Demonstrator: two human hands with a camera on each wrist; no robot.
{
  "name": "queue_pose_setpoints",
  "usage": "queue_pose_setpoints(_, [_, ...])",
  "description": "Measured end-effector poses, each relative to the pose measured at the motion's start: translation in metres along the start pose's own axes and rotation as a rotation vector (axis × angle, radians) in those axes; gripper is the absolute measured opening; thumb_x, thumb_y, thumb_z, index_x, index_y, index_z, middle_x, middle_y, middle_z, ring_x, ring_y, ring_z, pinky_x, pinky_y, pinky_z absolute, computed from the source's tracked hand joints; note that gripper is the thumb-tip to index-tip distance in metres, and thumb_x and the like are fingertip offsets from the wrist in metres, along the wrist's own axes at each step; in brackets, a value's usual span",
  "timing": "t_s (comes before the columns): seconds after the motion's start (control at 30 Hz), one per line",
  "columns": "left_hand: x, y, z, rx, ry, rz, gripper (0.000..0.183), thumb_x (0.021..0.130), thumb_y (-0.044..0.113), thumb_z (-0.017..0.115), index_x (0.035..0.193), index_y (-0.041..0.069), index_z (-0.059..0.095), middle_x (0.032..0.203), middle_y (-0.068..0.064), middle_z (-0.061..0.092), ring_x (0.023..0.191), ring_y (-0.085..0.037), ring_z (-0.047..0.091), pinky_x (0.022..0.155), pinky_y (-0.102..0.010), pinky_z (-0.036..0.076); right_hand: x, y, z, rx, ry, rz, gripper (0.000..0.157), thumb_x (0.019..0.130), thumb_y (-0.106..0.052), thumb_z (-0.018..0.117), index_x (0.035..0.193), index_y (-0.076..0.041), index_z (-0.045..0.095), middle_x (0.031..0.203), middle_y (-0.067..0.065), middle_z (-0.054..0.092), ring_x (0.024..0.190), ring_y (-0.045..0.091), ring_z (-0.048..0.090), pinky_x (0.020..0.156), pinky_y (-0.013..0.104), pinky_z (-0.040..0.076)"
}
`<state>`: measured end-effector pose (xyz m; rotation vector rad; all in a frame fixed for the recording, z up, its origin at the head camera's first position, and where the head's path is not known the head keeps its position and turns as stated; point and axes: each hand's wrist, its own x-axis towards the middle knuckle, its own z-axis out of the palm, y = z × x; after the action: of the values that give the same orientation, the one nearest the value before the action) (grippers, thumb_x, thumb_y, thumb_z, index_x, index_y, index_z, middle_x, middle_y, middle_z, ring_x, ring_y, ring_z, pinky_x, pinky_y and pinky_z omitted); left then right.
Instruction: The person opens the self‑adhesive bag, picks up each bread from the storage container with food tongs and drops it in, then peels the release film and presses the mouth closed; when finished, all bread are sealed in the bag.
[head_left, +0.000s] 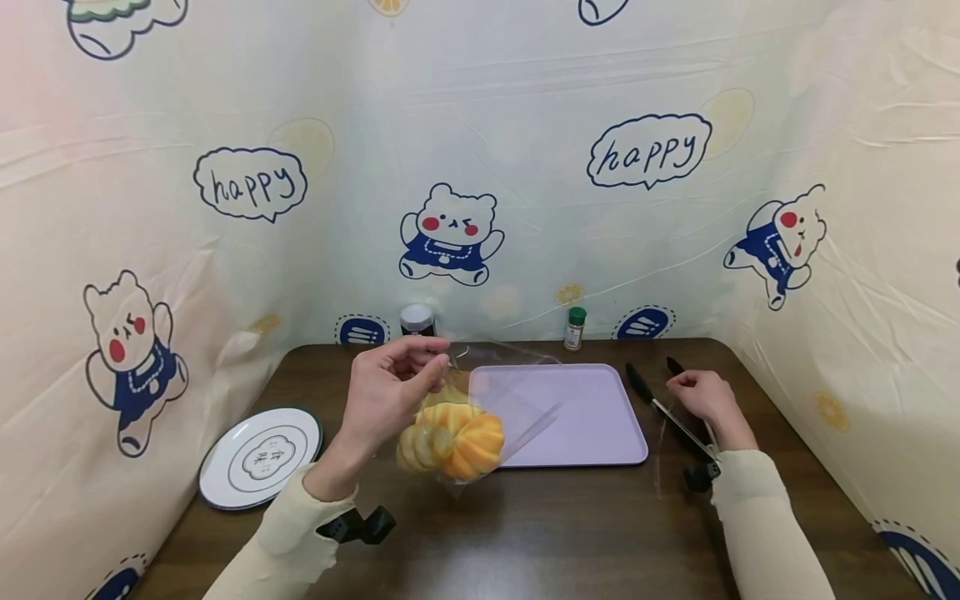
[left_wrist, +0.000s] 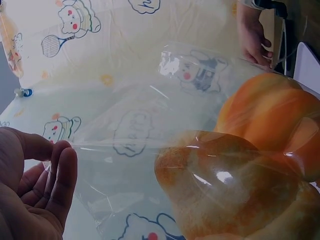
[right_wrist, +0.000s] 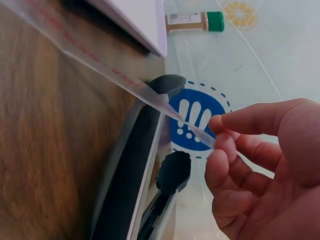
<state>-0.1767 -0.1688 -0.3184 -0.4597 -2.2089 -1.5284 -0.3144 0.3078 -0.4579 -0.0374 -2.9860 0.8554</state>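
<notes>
My left hand (head_left: 386,390) pinches the edge of a clear plastic bag (left_wrist: 112,172) between thumb and fingers. Inside the bag show a ridged orange-yellow bread roll (head_left: 478,443) and a paler brown roll (left_wrist: 215,175). The bag hangs over the table, overlapping the tray's left part in the head view. At the right, my right hand (head_left: 705,395) pinches the end of a thin clear plastic strip (right_wrist: 117,77) with red print. That strip trails down from the fingertips, over the black-and-silver tongs (right_wrist: 125,165), which lie beneath the hand.
A lavender tray (head_left: 577,417) lies mid-table. To the left is a white dark-rimmed plate (head_left: 225,467). Along the back stand a grey-lidded jar (head_left: 417,318) and a green-capped seasoning bottle (head_left: 573,329), before a printed cloth backdrop (head_left: 525,250).
</notes>
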Motion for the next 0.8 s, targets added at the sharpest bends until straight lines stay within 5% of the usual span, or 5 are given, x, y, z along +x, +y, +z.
queue_pose_setpoints(0.3, [0.001,-0.002,0.001,-0.006,-0.015,0.005,0.018,0.091,0.021,0.074,0.107,0.013,0.075,0.081,-0.008,0.073,0.065,-0.015,0.069,0.06,-0.024,0.056,0.0,0.006,0.0,0.012,0.109,0.001,0.025,0.092,-0.014,0.06,0.109,-0.001,0.072,0.105,0.023,0.07,0.092,0.036,0.06,0.075,0.042,0.046])
queue_pose_setpoints(0.63, [0.001,-0.002,0.001,-0.012,-0.016,0.013,0.019,0.09,0.019,0.075,0.107,0.01,0.075,0.08,-0.008,0.073,0.065,-0.015,0.068,0.059,-0.024,0.056,-0.003,-0.002,-0.008,0.055,0.221,0.025,0.037,0.102,-0.033,0.051,0.113,-0.003,0.07,0.113,0.023,0.07,0.103,0.046,0.061,0.084,0.056,0.046])
queue_pose_setpoints(0.8, [0.001,-0.002,0.001,-0.015,-0.016,0.007,0.019,0.09,0.018,0.075,0.107,0.011,0.075,0.081,-0.008,0.073,0.065,-0.015,0.068,0.059,-0.024,0.056,-0.01,-0.021,-0.01,0.092,0.231,-0.072,0.034,0.102,-0.034,0.054,0.113,-0.006,0.07,0.106,0.021,0.071,0.093,0.035,0.062,0.073,0.043,0.049])
